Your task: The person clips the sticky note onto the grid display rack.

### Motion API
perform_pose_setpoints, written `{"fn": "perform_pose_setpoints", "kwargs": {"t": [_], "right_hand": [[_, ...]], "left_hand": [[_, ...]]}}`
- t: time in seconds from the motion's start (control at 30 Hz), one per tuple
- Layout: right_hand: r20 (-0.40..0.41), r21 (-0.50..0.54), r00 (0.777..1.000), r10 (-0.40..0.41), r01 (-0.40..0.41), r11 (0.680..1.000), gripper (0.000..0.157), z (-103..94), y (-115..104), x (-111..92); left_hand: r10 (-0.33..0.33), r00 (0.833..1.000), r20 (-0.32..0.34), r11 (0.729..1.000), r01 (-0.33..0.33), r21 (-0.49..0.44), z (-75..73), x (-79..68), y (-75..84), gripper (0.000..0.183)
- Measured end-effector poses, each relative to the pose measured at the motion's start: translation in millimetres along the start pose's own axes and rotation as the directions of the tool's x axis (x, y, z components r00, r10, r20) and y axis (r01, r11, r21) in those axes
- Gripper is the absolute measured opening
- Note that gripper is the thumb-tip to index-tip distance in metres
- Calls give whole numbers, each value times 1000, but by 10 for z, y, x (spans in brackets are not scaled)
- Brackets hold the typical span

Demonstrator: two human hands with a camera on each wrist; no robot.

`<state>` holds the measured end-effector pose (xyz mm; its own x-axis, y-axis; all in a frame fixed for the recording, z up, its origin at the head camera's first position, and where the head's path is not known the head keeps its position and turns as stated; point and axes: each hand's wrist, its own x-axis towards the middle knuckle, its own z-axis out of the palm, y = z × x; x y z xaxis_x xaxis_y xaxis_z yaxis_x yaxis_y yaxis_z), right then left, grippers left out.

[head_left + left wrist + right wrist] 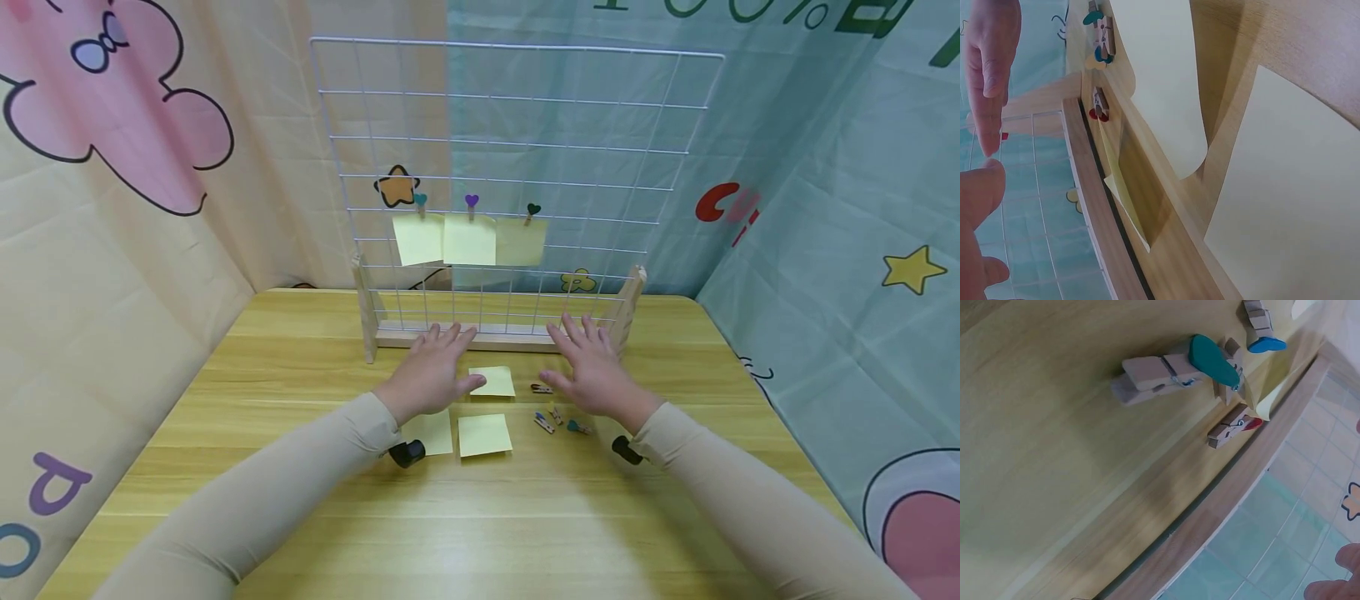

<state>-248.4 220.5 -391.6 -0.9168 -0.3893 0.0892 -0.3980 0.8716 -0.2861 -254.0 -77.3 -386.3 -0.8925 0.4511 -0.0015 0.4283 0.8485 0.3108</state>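
Observation:
Both hands hover over the wooden table with their fingers spread. The left hand (431, 379) holds nothing and is nearest to three pale yellow paper notes, a far one (492, 382), a near one (484, 437) and one (432, 433) partly hidden by the wrist. Holding nothing either, the right hand (594, 379) is beside several small wooden clothespins with coloured tips. Among them are a teal-tipped clothespin (1160, 372), a red-tipped clothespin (1230, 425) and a blue-tipped clothespin (1260, 322). Fingers of both hands show in the left wrist view.
A white wire grid (510, 148) stands in a wooden base (495, 342) beyond the hands. Three yellow notes (469, 240) hang on it in a row, under heart-tipped clothespins (471, 202). Printed curtains (810, 250) enclose the table (285, 350).

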Motion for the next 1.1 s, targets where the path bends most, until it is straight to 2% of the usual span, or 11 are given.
{"fn": "perform_pose_setpoints", "kwargs": {"t": [0.4,0.7,1.1], "right_hand": [[12,-26,1000,-2,2,1000,81,90,34,-6],[46,-5,999,-12,12,1000,71,144,70,-6],[77,-16,996,-33,34,999,65,200,99,24]], "left_hand": [[2,1000,18,1000,-2,-5,36,-7,20,87],[-19,999,49,1000,19,-6,122,48,-13,86],[-31,997,67,999,32,-23,190,95,-57,86]]}}
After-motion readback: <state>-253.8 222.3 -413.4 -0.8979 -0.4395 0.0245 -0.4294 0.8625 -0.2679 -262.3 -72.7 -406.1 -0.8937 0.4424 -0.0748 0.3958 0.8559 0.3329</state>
